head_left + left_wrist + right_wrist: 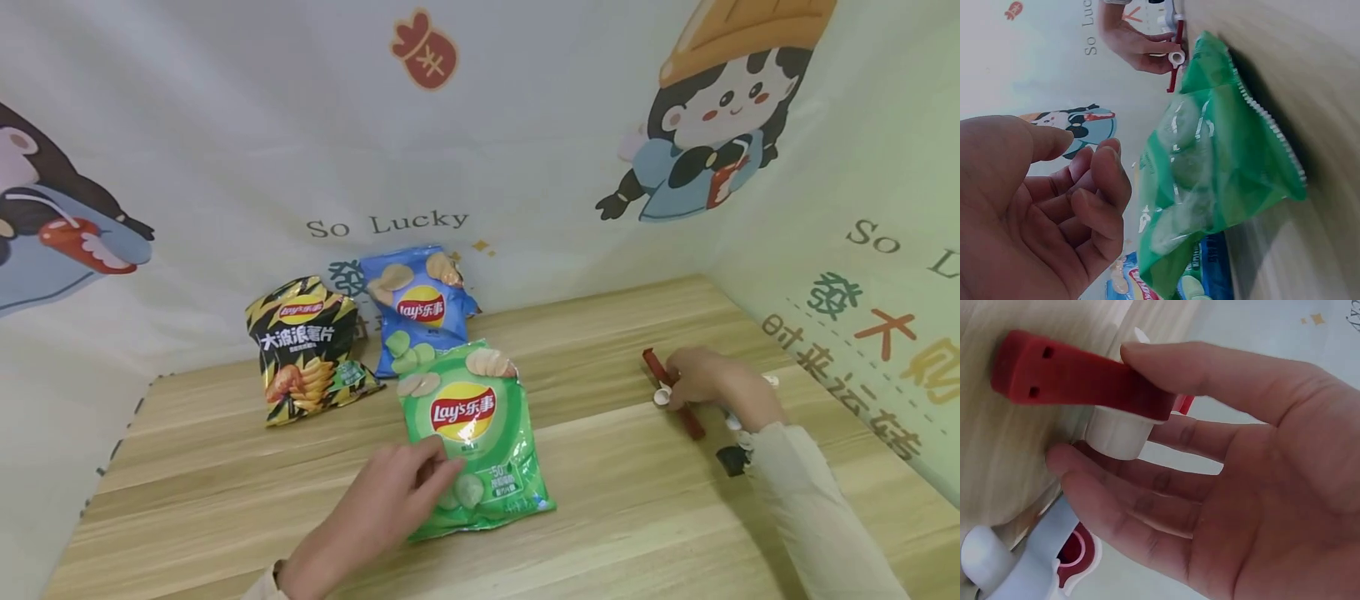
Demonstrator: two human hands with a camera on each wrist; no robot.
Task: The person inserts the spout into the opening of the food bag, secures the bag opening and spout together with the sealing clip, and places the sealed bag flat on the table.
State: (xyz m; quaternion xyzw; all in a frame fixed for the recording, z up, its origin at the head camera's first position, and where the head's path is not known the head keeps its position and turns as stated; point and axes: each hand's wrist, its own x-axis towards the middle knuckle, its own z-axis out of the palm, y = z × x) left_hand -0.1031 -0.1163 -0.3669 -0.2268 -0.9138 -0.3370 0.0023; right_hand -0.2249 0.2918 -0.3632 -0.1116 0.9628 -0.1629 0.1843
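My left hand (375, 504) is over the lower left of a green Lay's chip bag (502, 446), fingers loosely curled with nothing in them. In the left wrist view the green bag (1210, 156) stands beside that hand, its crimped edge on the tabletop side. At the right, my right hand (705, 383) pinches a red bag clip (693, 423) with a white round spout (662, 396). The right wrist view has the thumb on the red bar and the fingers behind the white spout (1119, 434). Part of the clip is hidden by the hand.
A black Lay's bag (300, 346) and a blue one (420, 304) lean at the back wall, behind the green bag. Near the right hand lies a grey-blue clip (1054, 534) with a white knob (986, 555). A printed cloth (525, 150) borders the wooden table (615, 500).
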